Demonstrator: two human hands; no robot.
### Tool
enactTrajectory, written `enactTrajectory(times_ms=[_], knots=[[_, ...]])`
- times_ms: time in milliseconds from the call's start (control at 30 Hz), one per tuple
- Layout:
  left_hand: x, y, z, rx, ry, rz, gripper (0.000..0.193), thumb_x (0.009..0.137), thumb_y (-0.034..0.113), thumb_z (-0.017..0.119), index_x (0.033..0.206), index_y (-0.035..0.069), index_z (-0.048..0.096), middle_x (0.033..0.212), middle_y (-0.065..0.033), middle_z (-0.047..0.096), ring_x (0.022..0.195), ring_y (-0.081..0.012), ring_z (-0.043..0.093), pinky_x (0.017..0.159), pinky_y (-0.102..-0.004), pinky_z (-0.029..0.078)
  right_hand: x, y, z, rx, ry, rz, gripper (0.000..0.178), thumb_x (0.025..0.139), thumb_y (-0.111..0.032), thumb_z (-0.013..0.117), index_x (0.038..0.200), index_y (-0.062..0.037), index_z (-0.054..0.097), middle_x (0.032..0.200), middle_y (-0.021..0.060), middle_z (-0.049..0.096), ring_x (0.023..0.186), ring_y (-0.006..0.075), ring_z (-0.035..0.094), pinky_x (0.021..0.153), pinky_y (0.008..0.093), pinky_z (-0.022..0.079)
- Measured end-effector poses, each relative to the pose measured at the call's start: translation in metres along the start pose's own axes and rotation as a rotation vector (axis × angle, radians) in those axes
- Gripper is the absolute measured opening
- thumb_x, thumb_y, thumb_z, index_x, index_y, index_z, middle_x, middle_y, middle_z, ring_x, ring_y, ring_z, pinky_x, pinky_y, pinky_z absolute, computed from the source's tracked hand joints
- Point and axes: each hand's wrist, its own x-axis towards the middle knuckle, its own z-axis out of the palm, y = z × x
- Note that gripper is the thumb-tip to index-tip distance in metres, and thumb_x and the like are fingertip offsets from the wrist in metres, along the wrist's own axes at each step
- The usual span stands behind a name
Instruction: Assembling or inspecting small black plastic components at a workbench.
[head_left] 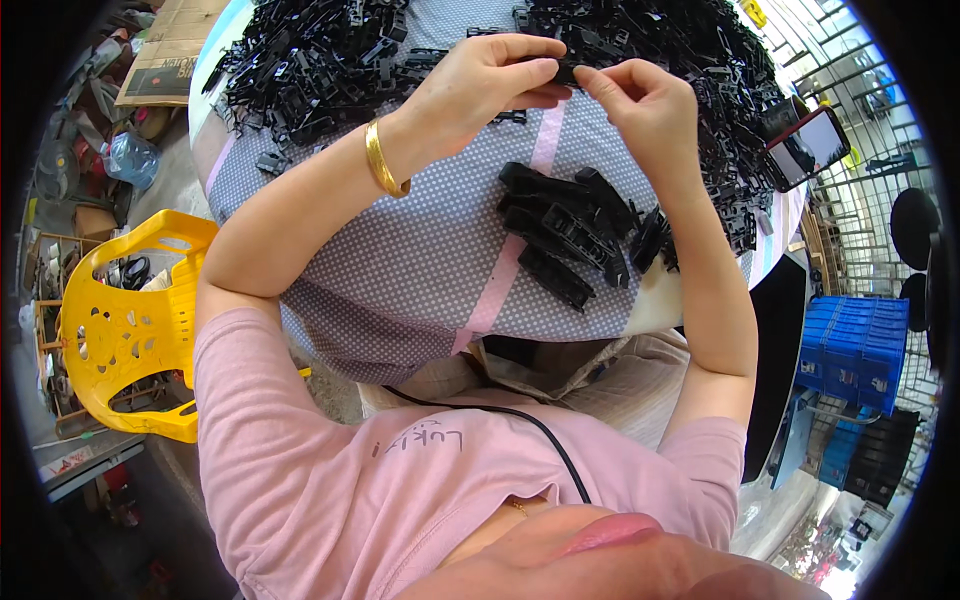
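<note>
Above the far part of the cloth-covered table, my left hand (490,82) and my right hand (642,100) meet around a small black plastic part (566,72). Both hands pinch it between thumb and fingers, and the fingers cover most of it. A gold bracelet (384,160) circles my left wrist. Closer to me on the dotted cloth lies a small group of longer black plastic pieces (575,225). Beyond my hands, a large heap of small black plastic parts (310,70) spreads left, and another heap (660,35) spreads right.
The grey dotted tablecloth (400,250) has pink stripes. A phone (808,150) stands at the table's right edge. On the left are a yellow plastic chair (130,320), a cardboard box (170,50) and a clear water jug (132,160). Blue crates (852,350) stand at the right.
</note>
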Motion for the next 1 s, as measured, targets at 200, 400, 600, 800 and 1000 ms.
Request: enactTrajectory(times_ms=[200, 400, 600, 800, 1000], knots=[[-0.002, 0.002, -0.003, -0.009, -0.056, -0.098, 0.041, 0.089, 0.015, 0.050, 0.122, -0.006, 0.040, 0.099, -0.0170, 0.059, 0.086, -0.0227, 0.063, 0.076, -0.0299, 0.052, 0.008, 0.000, -0.013, -0.382, -0.086, -0.028, 0.034, 0.075, -0.036, 0.067, 0.073, -0.0030, 0.065, 0.057, 0.0031, 0.058, 0.050, 0.0076, 0.051, 0.046, 0.0235, 0.039], [-0.004, 0.002, 0.008, 0.006, -0.082, -0.137, 0.040, 0.089, 0.015, 0.050, 0.121, -0.006, 0.041, 0.100, -0.0148, 0.058, 0.086, -0.0230, 0.063, 0.076, -0.0302, 0.052, 0.076, 0.080, -0.108, -0.647, 0.169, 0.168, 0.034, 0.080, -0.041, 0.056, 0.091, -0.0114, 0.068, 0.077, 0.0036, 0.067, 0.069, 0.0134, 0.063, 0.064, 0.0269, 0.047], [-0.008, 0.003, 0.004, -0.002, -0.091, -0.188, 0.037, 0.089, 0.015, 0.049, 0.120, -0.004, 0.044, 0.098, -0.0130, 0.058, 0.086, -0.0204, 0.062, 0.076, -0.0290, 0.051, 0.097, 0.135, -0.125, -0.882, -0.253, 0.368, 0.058, 0.069, -0.054, 0.064, 0.104, -0.0079, 0.063, 0.098, 0.0088, 0.064, 0.090, 0.0217, 0.061, 0.082, 0.0319, 0.046], [-0.006, 0.003, 0.004, 0.032, -0.100, -0.200, 0.034, 0.089, 0.014, 0.048, 0.118, -0.004, 0.045, 0.098, -0.0131, 0.058, 0.087, -0.0205, 0.062, 0.077, -0.0289, 0.051, 0.097, 0.130, -0.114, -0.894, -0.257, 0.398, 0.062, 0.067, -0.054, 0.064, 0.108, -0.0085, 0.061, 0.098, 0.0103, 0.064, 0.090, 0.0204, 0.061, 0.081, 0.0314, 0.046], [0.001, 0.002, 0.004, -0.139, -0.006, -0.175, 0.030, 0.089, 0.010, 0.046, 0.115, -0.006, 0.045, 0.100, -0.0157, 0.056, 0.088, -0.0241, 0.062, 0.079, -0.0305, 0.051, 0.070, 0.061, -0.088, 0.117, -0.058, 0.131, 0.047, 0.076, -0.025, 0.063, 0.115, -0.0025, 0.054, 0.101, 0.0093, 0.060, 0.089, 0.0171, 0.060, 0.073, 0.0265, 0.048]])
